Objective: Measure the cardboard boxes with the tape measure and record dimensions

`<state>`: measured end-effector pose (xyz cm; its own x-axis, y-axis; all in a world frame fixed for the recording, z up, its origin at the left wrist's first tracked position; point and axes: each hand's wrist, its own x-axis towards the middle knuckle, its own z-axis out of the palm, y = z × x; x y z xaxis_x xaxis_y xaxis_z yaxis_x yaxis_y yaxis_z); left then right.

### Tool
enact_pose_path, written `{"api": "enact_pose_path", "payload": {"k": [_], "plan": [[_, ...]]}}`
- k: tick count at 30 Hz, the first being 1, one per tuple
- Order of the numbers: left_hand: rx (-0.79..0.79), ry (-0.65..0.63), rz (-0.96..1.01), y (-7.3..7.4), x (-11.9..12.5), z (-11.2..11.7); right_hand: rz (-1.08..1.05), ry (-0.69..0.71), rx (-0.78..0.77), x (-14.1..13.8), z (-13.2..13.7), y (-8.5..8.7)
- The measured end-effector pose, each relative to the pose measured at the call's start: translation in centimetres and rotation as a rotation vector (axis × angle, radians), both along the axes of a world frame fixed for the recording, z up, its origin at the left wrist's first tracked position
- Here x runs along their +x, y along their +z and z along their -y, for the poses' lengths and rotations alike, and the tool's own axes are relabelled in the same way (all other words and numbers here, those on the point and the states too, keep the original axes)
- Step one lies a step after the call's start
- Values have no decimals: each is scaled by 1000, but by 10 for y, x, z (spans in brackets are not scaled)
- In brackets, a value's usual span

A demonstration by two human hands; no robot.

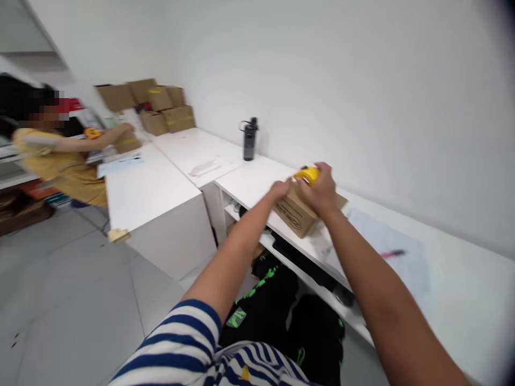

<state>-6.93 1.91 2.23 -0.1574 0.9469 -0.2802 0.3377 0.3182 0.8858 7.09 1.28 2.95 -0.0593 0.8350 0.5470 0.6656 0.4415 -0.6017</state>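
Note:
A small brown cardboard box (296, 213) with dark print on its side sits on the white shelf top in front of me. My right hand (323, 187) is closed around a roll of yellow tape (308, 174) just over the box's top. At the box's far left edge, my left hand (280, 190) grips the cardboard, its fingers curled and partly hidden. A flap sticks out on the box's right side. Motion blur hides whether the tape touches the box.
A dark water bottle (249, 140) stands against the wall. Papers (386, 241) with a red-and-black pen (393, 253) lie to the right. Several taped boxes (179, 119) are stacked at the far left. Another person (56, 155) in yellow handles a box at the white desk (156, 187).

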Motion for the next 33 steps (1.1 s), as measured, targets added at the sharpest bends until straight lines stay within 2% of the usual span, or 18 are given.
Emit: {"api": "enact_pose_path", "payload": {"k": [4,7,8,10,11,12,13,15,17,18,19,21,23,24,26,29,31,33], "plan": [[61,-25,-173,11,2,-12,-203,-124,41,-2,34,13],[208,72,-354,23,7,-18,-477,-210,-116,2,80,9],[339,163,-408,27,9,-13,-611,-203,-161,4,100,3],[544,165,-436,30,10,15,-906,-106,-238,12,143,-15],[735,149,-444,26,10,36,-1054,-59,-281,16,163,-27],[858,100,-402,18,12,62,-1187,-33,-335,20,182,-40],[890,-25,-330,5,14,90,-1306,-40,-379,23,199,-53],[761,-344,-179,-29,26,146,-1496,-87,-435,25,224,-80],[532,-592,-6,-66,47,192,-1609,-134,-438,26,241,-103],[430,-602,67,-82,58,208,-1632,-139,-434,27,246,-113],[372,-551,123,-95,69,218,-1624,-127,-434,30,250,-121],[333,-441,229,-111,86,222,-1465,-61,-445,46,252,-129],[376,-378,306,-114,94,212,-1085,-45,-438,78,243,-126],[403,-372,319,-112,96,203,-825,-92,-412,100,233,-120],[450,-407,273,-103,99,182,-349,-311,-357,149,199,-101],[516,-553,98,-89,112,149,225,-443,-386,218,126,-76],[558,-664,-13,-82,129,127,590,-404,-499,250,79,-69],[560,-729,-86,-82,148,108,721,-294,-553,268,49,-70]]}}
